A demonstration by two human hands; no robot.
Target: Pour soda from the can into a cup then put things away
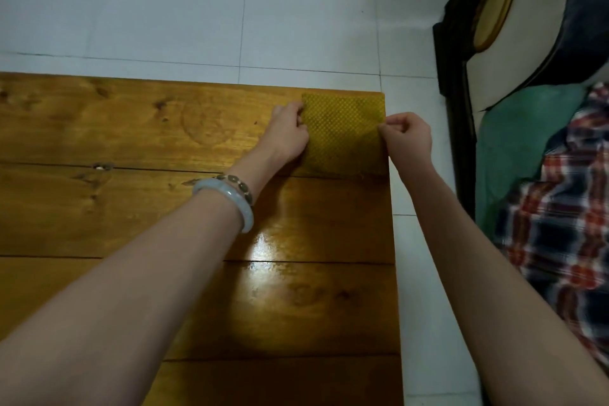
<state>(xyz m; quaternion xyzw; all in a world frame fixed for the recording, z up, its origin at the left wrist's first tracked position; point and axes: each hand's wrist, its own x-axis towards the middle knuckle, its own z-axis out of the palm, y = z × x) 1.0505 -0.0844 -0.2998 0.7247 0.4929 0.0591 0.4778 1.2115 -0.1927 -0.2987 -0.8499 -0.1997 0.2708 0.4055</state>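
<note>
A folded yellow cloth (344, 133) with a waffle weave lies flat at the far right corner of the wooden table (164, 208). My left hand (288, 133) pinches the cloth's left edge with curled fingers. My right hand (408, 137) pinches its right edge, just past the table's right side. No can or cup is in view.
White floor tiles (197, 10) lie beyond the table and along its right side. A dark wooden seat (461, 76) with a green cushion (514, 148) and a plaid cloth (560, 224) stands close on the right.
</note>
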